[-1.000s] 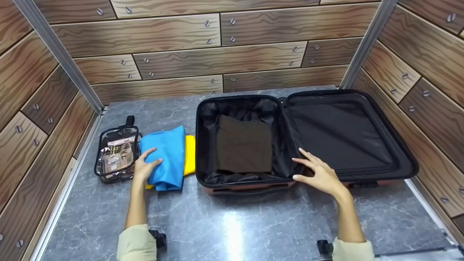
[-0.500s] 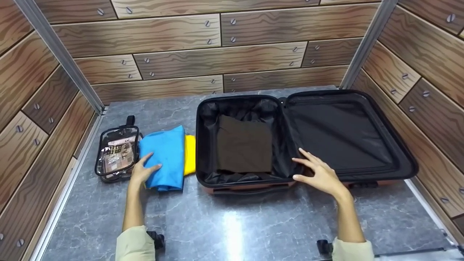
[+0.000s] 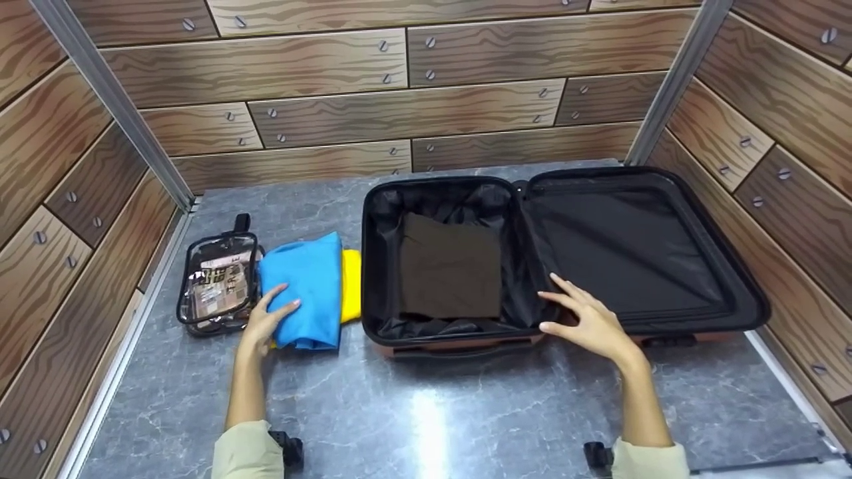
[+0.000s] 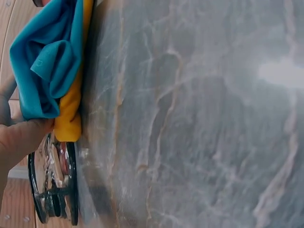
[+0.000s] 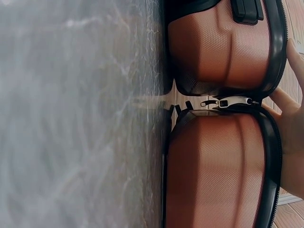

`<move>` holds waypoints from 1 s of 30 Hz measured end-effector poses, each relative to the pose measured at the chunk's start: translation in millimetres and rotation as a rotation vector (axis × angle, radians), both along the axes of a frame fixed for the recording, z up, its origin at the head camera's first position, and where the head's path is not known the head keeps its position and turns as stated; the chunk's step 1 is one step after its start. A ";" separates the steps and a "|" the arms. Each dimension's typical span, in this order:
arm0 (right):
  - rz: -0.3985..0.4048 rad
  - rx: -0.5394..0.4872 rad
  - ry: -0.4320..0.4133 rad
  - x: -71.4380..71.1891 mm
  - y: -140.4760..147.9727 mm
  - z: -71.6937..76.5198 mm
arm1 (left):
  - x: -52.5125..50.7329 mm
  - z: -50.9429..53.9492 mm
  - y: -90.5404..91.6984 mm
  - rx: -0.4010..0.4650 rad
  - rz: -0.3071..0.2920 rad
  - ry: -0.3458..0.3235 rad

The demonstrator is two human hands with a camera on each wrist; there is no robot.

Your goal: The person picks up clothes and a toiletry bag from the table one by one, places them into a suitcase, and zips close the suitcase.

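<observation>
1. Nearest, behind the fingers: pale sleeves (image 3: 249,452) are running off the lower edge; black wrist mounts (image 3: 289,449) are sitting beside the cuffs.
2. Left hand (image 3: 259,327): thumb and forefinger are standing apart, touching the near left part of the blue cloth (image 3: 309,279). Other fingers are mostly hiding; cannot tell how they are lying.
3. Right hand (image 3: 589,326): fingers are spreading wide at the near rim of the open suitcase (image 3: 367,266), where its halves are meeting. Fingertip contact is hard to make out.
4. Below both hands, a grey marbled table (image 3: 506,406) is throwing back glare between them.
5. Under the blue cloth, a yellow cloth (image 3: 351,286) is showing only at its edges. Left of the left fingers, a clear pouch (image 3: 216,286) is lying, contents blurring under reflections.
6. Between the hands, the suitcase's deeper half is holding a brown folded cloth (image 3: 452,266); its shallower half (image 3: 626,253) is lying beyond the right fingers.
7. Farthest past all fingertips, plank-patterned walls (image 3: 319,66) are enclosing the table, metal posts (image 3: 113,106) marking the corners, tops cut off.
</observation>
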State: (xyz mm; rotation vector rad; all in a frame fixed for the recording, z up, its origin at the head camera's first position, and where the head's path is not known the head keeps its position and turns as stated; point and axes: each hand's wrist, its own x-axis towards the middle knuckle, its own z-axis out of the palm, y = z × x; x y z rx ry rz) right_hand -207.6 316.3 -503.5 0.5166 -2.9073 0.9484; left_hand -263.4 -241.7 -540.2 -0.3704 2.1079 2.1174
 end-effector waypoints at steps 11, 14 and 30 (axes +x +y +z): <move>0.002 -0.004 -0.007 -1.0 0.4 -0.1 | -2.5 -0.2 3.6 -0.058 -0.053 -0.009; 0.002 0.000 -0.003 -0.8 0.0 -0.4 | -1.8 -1.2 2.9 -0.072 -0.056 -0.011; -0.002 0.006 -0.013 -0.2 -0.3 0.0 | -3.0 -1.5 6.0 0.117 0.030 0.051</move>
